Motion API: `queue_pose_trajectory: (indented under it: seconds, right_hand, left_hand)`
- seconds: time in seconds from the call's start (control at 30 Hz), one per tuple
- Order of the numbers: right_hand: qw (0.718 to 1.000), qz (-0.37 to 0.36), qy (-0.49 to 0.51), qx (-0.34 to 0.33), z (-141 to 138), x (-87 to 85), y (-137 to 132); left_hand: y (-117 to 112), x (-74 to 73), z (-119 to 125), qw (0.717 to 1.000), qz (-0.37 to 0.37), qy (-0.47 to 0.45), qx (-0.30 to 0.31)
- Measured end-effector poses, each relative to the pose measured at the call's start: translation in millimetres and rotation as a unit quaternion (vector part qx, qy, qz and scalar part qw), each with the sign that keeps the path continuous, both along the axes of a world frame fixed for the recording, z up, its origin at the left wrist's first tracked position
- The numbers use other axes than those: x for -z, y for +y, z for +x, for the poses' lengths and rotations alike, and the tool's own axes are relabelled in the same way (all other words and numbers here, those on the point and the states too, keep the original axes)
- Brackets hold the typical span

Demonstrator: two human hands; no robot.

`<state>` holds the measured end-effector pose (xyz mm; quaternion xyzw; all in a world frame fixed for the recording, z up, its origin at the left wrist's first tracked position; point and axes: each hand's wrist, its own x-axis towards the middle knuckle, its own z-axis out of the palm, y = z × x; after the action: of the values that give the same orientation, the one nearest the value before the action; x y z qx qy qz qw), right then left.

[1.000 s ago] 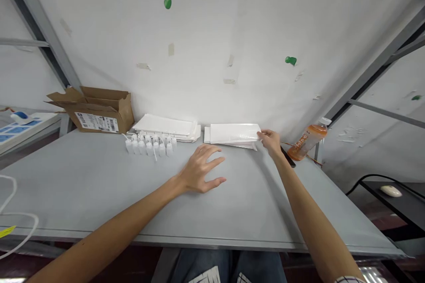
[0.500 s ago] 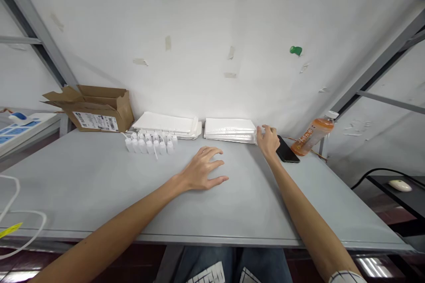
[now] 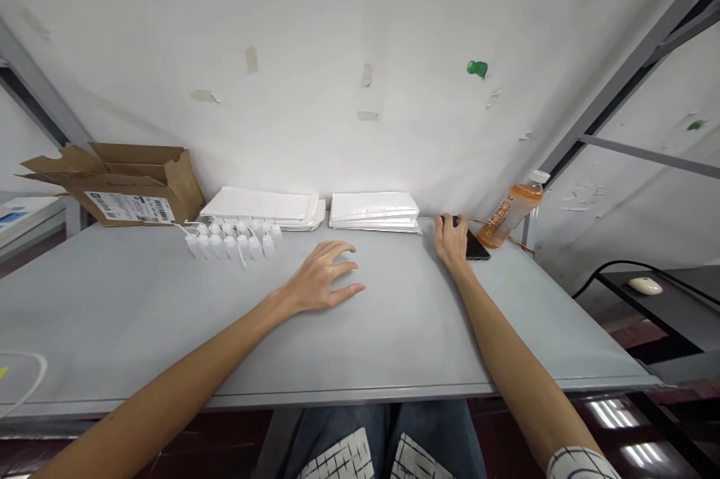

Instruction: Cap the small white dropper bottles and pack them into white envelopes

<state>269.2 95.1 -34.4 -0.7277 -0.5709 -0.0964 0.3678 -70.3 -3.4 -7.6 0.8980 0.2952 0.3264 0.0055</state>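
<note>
My left hand (image 3: 325,276) hovers over or rests on the grey table near its middle. Its fingers are spread and hold nothing. At the right, my right hand (image 3: 451,240) lies over the far left part of a black phone (image 3: 478,248), thumb on one side and fingers bent over it. The phone's near end still lies on the table, and part of it is hidden under the hand. Between the hands, against the wall, is a stack of flat white packs (image 3: 374,211). Left of that stands a row of small white bottles (image 3: 230,243).
A second white stack (image 3: 259,205) lies behind the small bottles. An opened cardboard box (image 3: 135,187) stands at the back left. A bottle of orange drink (image 3: 511,213) leans at the right beside the phone. A white mouse (image 3: 645,285) sits on a dark side shelf.
My right hand has moved from beside the white stack onto the phone. My left hand keeps its spread pose. The view has turned a little to the right.
</note>
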Motion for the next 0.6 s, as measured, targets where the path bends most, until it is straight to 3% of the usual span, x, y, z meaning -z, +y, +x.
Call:
queue_pose_trajectory:
  seconds: [0.17, 0.4, 0.6]
  right_hand:
    - [0.999, 0.041, -0.001, -0.029, 1.4, 0.8, 1.9]
    - [0.992, 0.107, -0.041, -0.049, -9.1, -13.4, -8.1]
    - [0.996, 0.036, -0.072, -0.049, -28.6, -15.0, -16.1]
  left_hand:
    - [0.8, 0.6, 0.1, 1.0, 0.005, 0.002, -0.005]
    - [0.9, 0.6, 0.1, 1.0, 0.007, -0.005, -0.006]
    - [2.2, 0.6, -0.2, 1.0, 0.01, -0.006, -0.009]
